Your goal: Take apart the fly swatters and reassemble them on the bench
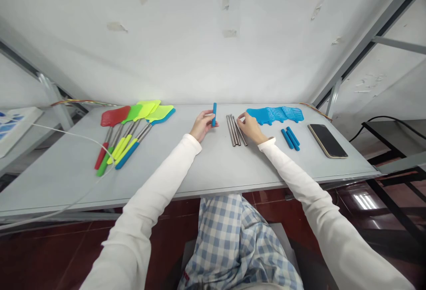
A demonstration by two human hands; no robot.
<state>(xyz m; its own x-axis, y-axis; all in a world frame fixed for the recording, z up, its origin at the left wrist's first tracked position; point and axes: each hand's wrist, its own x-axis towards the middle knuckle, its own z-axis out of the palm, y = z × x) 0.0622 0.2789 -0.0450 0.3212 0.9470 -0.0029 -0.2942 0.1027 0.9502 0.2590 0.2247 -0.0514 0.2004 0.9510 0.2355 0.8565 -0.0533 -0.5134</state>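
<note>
Checked trousers point(218, 232) lie nearest, at the bottom centre of the frame, with white sleeves point(156, 179) reaching up from both lower corners over the grey table point(213, 170). Near the centre, the left hand point(201, 125) has its thumb and fingers closed on a blue handle point(214, 113), held nearly upright. It looks light and slightly rubbery, firm enough to keep its shape and unlikely to break; a pinch around the middle should hold it, leaving both ends free. Just right of centre, the right hand point(250, 127) is at the upper ends of the metal rods point(233, 132), fingers bent; whether they pinch one cannot be told. Those rods look stiff, thin and smooth, probably prone to roll or slip, so fingertips near one end seem a sound hold. Blue flaps point(276, 115) lie just beyond that hand and look thin and bendy, best lifted by an edge. Loose blue handles point(287, 139) and a phone point(328, 140) lie farther right; coloured swatters point(124, 144) fan out at left.
</note>
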